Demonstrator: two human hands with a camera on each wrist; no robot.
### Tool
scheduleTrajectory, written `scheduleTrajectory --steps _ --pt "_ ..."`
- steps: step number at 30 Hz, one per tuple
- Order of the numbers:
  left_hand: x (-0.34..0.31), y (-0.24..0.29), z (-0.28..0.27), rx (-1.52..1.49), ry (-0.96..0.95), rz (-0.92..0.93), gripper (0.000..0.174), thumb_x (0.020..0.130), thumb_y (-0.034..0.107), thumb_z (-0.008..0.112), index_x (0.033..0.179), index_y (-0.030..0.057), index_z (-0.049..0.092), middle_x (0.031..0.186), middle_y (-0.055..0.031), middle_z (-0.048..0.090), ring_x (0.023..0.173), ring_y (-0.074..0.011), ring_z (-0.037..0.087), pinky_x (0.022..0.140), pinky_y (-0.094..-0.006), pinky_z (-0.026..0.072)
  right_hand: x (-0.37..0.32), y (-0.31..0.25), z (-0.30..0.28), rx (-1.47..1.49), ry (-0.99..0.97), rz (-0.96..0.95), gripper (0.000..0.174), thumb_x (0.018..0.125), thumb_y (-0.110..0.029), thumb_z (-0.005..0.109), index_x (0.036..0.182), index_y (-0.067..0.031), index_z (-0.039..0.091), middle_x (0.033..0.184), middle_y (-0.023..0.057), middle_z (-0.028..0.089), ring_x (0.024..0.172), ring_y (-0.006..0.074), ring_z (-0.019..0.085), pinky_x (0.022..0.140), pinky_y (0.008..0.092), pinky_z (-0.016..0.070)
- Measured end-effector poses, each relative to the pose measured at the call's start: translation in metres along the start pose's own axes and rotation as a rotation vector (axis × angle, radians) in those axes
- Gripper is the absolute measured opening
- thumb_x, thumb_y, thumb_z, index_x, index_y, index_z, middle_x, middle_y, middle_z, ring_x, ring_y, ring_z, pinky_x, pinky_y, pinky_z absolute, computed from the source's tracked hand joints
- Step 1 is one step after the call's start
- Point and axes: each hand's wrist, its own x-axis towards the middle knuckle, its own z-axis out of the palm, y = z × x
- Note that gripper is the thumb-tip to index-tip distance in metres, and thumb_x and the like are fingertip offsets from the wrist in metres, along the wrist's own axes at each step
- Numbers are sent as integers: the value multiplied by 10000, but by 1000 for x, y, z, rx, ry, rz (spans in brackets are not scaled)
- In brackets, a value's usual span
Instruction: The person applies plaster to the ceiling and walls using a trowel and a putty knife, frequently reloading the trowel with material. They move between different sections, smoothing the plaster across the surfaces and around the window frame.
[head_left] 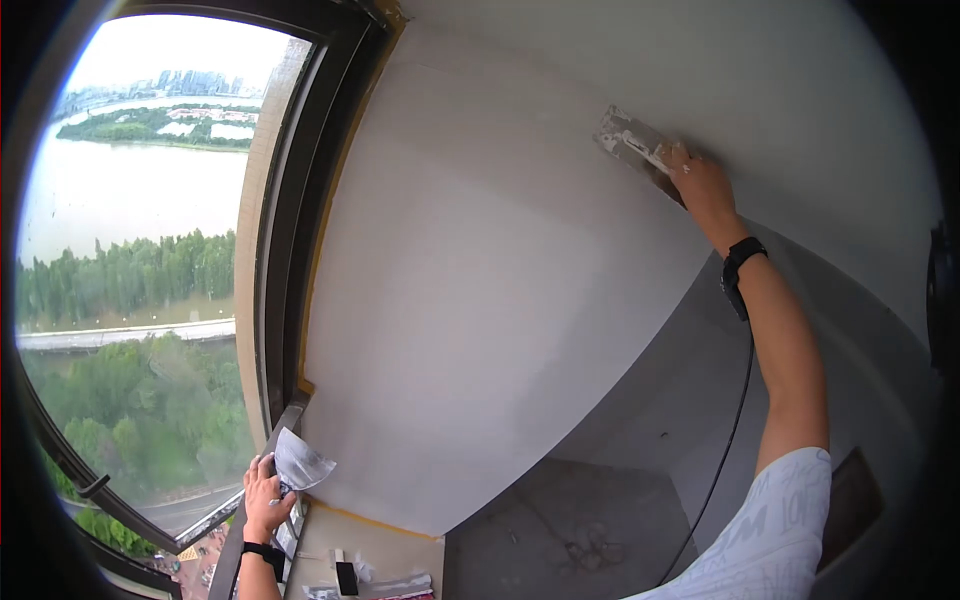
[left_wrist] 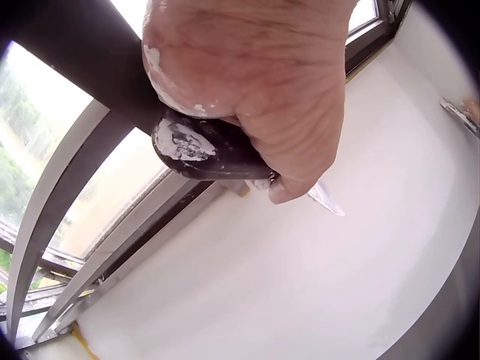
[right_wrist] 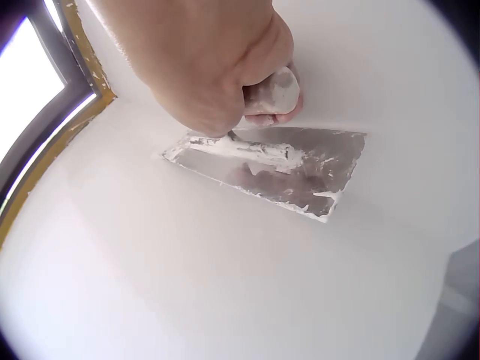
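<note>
My right hand [head_left: 702, 190] is raised to the upper part of the white wall [head_left: 480, 260] and grips a plastering trowel [head_left: 630, 135] by its handle. In the right wrist view the metal blade [right_wrist: 334, 154] lies close against the wall, with white filler smeared along its edges and spine. Low by the window, my left hand [head_left: 262, 500] holds a putty knife [head_left: 302, 462]. Its dark handle [left_wrist: 206, 146], spotted with white filler, shows under the palm in the left wrist view. Most of that blade is hidden there behind the thumb and fingers.
Left of the wall stands a window with a dark frame [head_left: 285, 230], edged by yellow tape [head_left: 328, 225]. On the ledge [head_left: 385, 545] below lie a black phone-like object [head_left: 346, 578] and smeared items. A black cable [head_left: 735, 430] hangs beside the right arm.
</note>
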Motion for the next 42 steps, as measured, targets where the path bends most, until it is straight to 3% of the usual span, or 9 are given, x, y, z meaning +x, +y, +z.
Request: scheduleTrajectory --steps 15,18,20,21,28,30,34,40,42 --pt "4 -12 11 38 -89 -15 448 704 350 690 996 14 735 1466 -191 413 1403 -410 284 1159 -491 212 -258 165 71 -54 -60 256 345 927 -153 625 1224 -13 521 1013 193 661 903 365 665 743 431 558" --pt "17 31 11 14 -36 159 401 804 316 680 1042 -6 692 1337 -194 535 1266 -331 467 1078 -433 331 -271 96 32 186 166 161 338 919 -149 651 1192 6 528 987 184 669 878 359 674 719 411 559" --pt "37 121 -16 -650 -403 -27 282 881 260 669 993 1 669 995 -96 675 960 -193 610 871 -337 464 -256 38 -11 734 14 145 341 905 -163 680 1160 12 536 955 185 679 843 360 681 713 402 551" --pt "47 152 -14 -772 -455 153 215 931 230 659 928 17 634 732 6 623 719 -101 578 686 -273 470 -247 11 -35 861 -90 85 340 902 -162 689 1152 14 539 931 183 681 818 348 683 703 390 549" --pt "62 284 -26 -1276 -1027 390 316 989 331 604 865 44 557 660 19 533 563 -57 477 521 -234 381 -218 -150 -126 1627 -333 -440 334 860 -191 759 1059 8 580 742 123 638 610 222 625 594 337 496" --pt "55 277 -52 -1219 -994 341 306 986 320 610 869 42 559 659 17 530 554 -58 471 513 -232 375 -215 -171 -121 1668 -168 -452 322 853 -190 766 1028 13 587 684 116 615 574 207 590 571 328 474" --pt "53 253 -116 -1427 -1035 270 275 978 294 626 895 40 565 647 21 504 528 -57 443 483 -224 352 -211 -174 -87 1624 -447 -401 315 841 -185 766 973 39 588 646 121 606 549 220 588 562 323 470" --pt "72 208 -170 -1345 -575 180 211 994 246 604 1015 43 550 672 28 485 535 -54 430 476 -215 347 -225 -181 -41 1281 -591 -396 284 891 -218 706 946 27 574 705 117 622 571 180 592 557 335 482" --pt "81 201 -181 -1115 -362 161 227 996 275 607 1029 62 537 690 35 488 544 -48 438 481 -213 358 -240 -206 -23 1934 -1019 369 275 915 -256 687 972 -15 569 727 71 587 597 166 576 558 343 486"
